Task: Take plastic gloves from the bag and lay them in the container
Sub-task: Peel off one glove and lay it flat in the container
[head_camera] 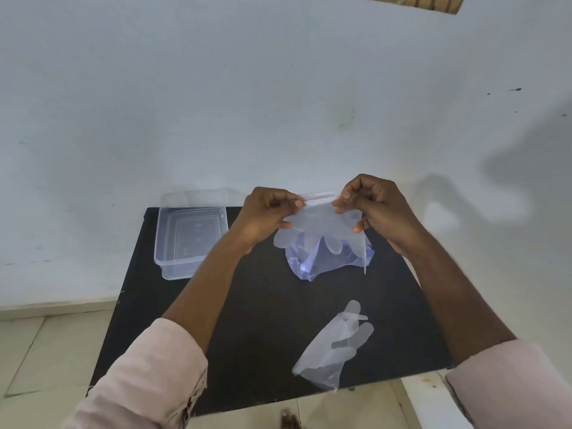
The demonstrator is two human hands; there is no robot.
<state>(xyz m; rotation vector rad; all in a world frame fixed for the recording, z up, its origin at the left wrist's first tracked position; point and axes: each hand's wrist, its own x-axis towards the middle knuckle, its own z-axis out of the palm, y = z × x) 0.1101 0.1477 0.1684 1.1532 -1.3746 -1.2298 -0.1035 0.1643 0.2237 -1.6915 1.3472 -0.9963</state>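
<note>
**Glove held up at the cuff, container waiting empty**

Here, one clear plastic glove hangs in the air between both hands, cuff uppermost and its finger parts drooping toward the bluish bag that sits on the black counter just below. The left hand pinches the cuff's left end between thumb and forefinger, the other fingers curled in; the right hand pinches the right end the same way, so the cuff edge is drawn taut between them. A second glove lies flat on the counter nearer the person, well apart from the bag. The clear container stands at the counter's far left corner, against the wall, and appears to hold nothing yet.

The step in hand looks like straightening the glove before laying it down. To do it well, keep both pinches on the cuff, carry the glove leftward over the container with the film hanging free, then lower the finger end first so it settles flat without folding. The film is light and clingy, so slow release should help, one hand at a time
</note>
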